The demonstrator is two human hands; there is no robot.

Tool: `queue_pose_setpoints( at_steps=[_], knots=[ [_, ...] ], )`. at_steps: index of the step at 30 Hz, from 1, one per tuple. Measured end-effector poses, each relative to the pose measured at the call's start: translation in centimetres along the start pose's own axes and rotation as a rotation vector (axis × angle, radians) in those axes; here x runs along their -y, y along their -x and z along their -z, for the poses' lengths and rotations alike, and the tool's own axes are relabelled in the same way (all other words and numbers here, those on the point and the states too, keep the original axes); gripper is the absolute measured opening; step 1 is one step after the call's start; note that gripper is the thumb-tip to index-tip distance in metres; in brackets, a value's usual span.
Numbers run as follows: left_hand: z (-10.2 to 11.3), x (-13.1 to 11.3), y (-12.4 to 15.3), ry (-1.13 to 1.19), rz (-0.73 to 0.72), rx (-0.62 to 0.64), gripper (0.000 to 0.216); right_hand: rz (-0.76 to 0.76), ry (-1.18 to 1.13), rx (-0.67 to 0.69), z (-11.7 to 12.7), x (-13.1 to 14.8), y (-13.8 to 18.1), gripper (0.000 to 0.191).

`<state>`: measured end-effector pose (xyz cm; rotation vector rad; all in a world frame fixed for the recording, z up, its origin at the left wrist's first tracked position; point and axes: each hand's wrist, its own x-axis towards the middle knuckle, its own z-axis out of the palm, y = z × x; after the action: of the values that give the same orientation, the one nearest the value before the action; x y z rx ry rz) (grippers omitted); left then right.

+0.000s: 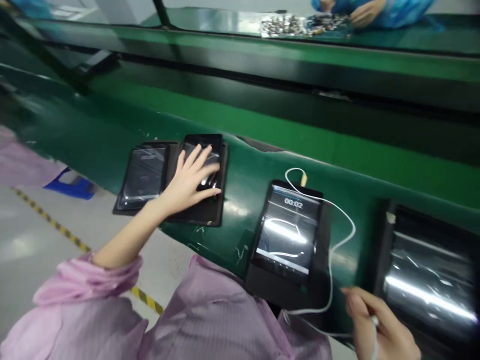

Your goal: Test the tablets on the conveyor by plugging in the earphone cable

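Observation:
My left hand [191, 179] lies with fingers spread flat on a dark tablet [204, 150] resting in a black tray [210, 215]. A second dark tablet [142, 177] sits just left of it. In front of me a lit tablet [287, 230] showing "00:02" rests in a black holder [322, 280], with a white cable [347, 235] plugged into its top. My right hand [378, 327], at the bottom right, is closed around the other end of that white cable.
A shiny black tray [427, 280] stands at the far right. The green bench [262, 130] steps up to a raised rail. Across it, another person's hands [362, 12] in blue sleeves work beside a pile of small metal parts [300, 25]. Grey floor with yellow-black tape [56, 225] lies left.

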<state>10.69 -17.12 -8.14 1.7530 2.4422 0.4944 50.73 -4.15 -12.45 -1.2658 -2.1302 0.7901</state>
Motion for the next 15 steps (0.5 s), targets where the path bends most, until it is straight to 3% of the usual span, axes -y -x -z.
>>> queue_pose_setpoints(
  at_steps=[1, 4, 7, 9, 11, 15],
  knots=[
    [-0.8, -1.8, 0.5, 0.037, -0.041, -0.019, 0.034, 0.047, -0.022, 0.047, 0.2, 0.8, -1.0, 0.044],
    [-3.9, -7.2, 2.2, 0.276, -0.140, -0.009, 0.033, 0.202, -0.038, 0.221, 0.2, 2.8, -5.4, 0.040],
    [-7.2, -11.0, 3.3, 0.584, 0.069, -0.026, 0.037, 0.180, 0.044, 0.246, -1.0, 4.5, -10.9, 0.035],
    [-8.7, -12.1, 3.0, 0.739, 0.286, -0.063, 0.045, 0.127, 0.159, 0.237, -2.6, 5.7, -14.6, 0.030],
    [-9.3, -12.3, 1.9, 0.848, 0.440, -0.078, 0.045, 0.112, 0.202, 0.363, -4.5, 6.9, -17.8, 0.029],
    [-8.5, -12.2, -1.2, 0.912, 0.540, 0.010, 0.047, 0.135, 0.147, 0.582, -7.3, 8.2, -21.3, 0.034]
  ],
)
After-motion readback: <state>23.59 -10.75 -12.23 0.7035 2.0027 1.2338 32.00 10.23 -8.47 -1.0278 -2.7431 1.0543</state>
